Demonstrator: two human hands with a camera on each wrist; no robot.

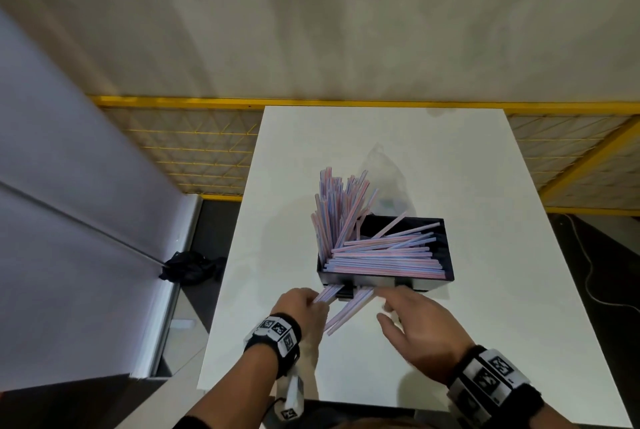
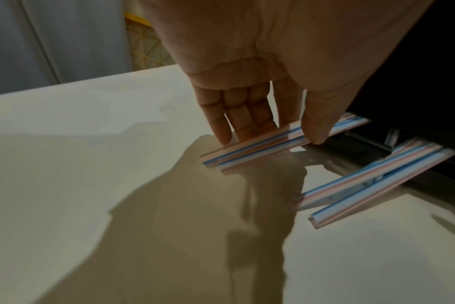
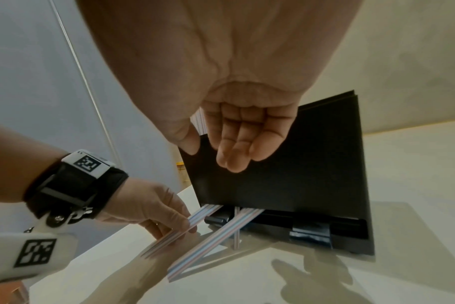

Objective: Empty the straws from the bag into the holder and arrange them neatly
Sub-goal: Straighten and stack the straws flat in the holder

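Note:
A black holder (image 1: 446, 248) stands mid-table, full of pink-and-blue striped straws (image 1: 381, 255); some lie flat, and a bunch leans upright at its left end. Behind it lies the clear bag (image 1: 388, 176). More straws poke out of the slot at the holder's front base. My left hand (image 1: 320, 302) pinches a small bunch of these straws (image 2: 260, 148) between thumb and fingers. A second loose bunch (image 2: 377, 181) slants from the slot onto the table. My right hand (image 1: 384, 307) hovers open in front of the holder (image 3: 286, 174), holding nothing.
The white table (image 1: 467, 342) has bare room on all sides of the holder. Yellow mesh fencing (image 1: 194, 148) runs behind the table. A dark cloth bundle (image 1: 190, 267) lies on the floor at the left, and a cable (image 1: 588, 266) at the right.

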